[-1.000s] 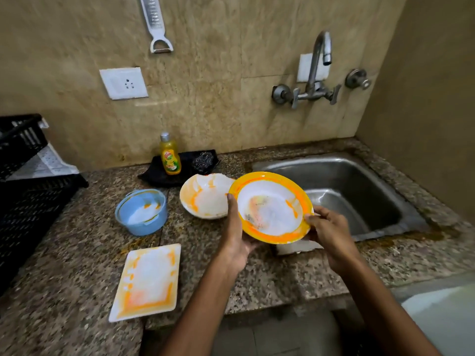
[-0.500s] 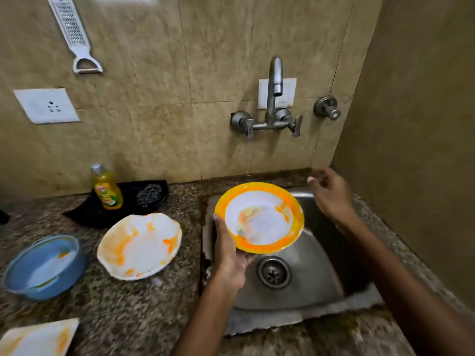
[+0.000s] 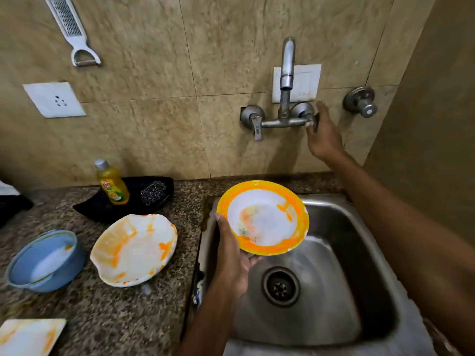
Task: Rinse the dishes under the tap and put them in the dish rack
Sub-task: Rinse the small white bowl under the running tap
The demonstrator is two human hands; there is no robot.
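The left hand (image 3: 232, 263) holds a yellow-rimmed plate (image 3: 263, 218) over the steel sink (image 3: 359, 291). The plate is tilted, its white, orange-smeared face turned up toward the camera. The thumb lies along the plate's left rim, and the other fingers (image 3: 250, 260) are curled under its lower edge, so the plate sits pinched between thumb above and fingers beneath. It hangs above the basin's near-left part, clear of the drain (image 3: 281, 286) and below and in front of the spout of the wall tap (image 3: 287, 80).

The right hand (image 3: 322, 134) is raised to the tap's right handle (image 3: 314, 122). The thumb and forefinger sit on either side of the handle and touch it; the remaining fingers look loosely extended, though motion blur hides how firm the hold is. No water shows at the spout.

On the granite tabletop (image 3: 102, 317) left of the sink lie more dirty dishes: a white plate with a wavy edge (image 3: 133, 250) streaked with orange, a blue bowl (image 3: 43, 260) further left, and the corner of a rectangular white plate (image 3: 28, 335) at the bottom-left edge. Behind them a yellow dish-soap bottle (image 3: 111, 183) and a steel scrubber (image 3: 153, 192) sit on a black tray (image 3: 128, 204) against the wall. A white grater (image 3: 70, 29) hangs on the tiled wall above a socket plate (image 3: 54, 98).
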